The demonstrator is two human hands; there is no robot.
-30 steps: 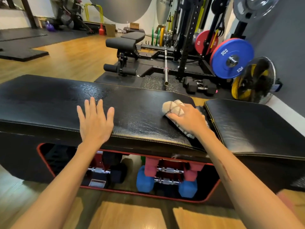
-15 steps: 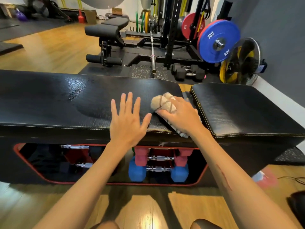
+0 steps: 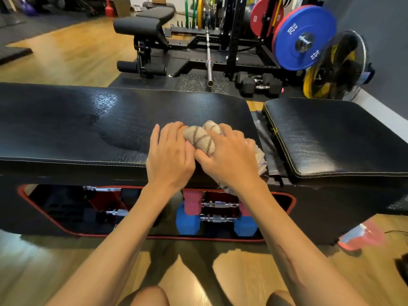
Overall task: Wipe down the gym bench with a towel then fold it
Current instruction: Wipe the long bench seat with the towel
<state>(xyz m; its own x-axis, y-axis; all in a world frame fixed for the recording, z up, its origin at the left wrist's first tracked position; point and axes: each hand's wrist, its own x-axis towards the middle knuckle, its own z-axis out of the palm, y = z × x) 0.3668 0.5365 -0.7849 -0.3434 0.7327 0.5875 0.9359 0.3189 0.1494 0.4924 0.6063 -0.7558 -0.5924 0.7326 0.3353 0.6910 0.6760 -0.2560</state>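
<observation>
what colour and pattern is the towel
Beige with brown crossing stripes, seen in the head view: towel.

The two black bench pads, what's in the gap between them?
In the head view, between the long pad and the short pad runs a narrow dark strip, the bench's joint, with the towel's frilly edge hanging beside it.

A wooden floor (image 3: 66,51) runs from 9 to 11 o'clock, black mats under the equipment. At 12 o'clock stands a power rack (image 3: 231,29); at 1 o'clock a blue weight plate (image 3: 293,49); at 2 o'clock a fan (image 3: 337,69) beside a grey wall (image 3: 384,29).
</observation>
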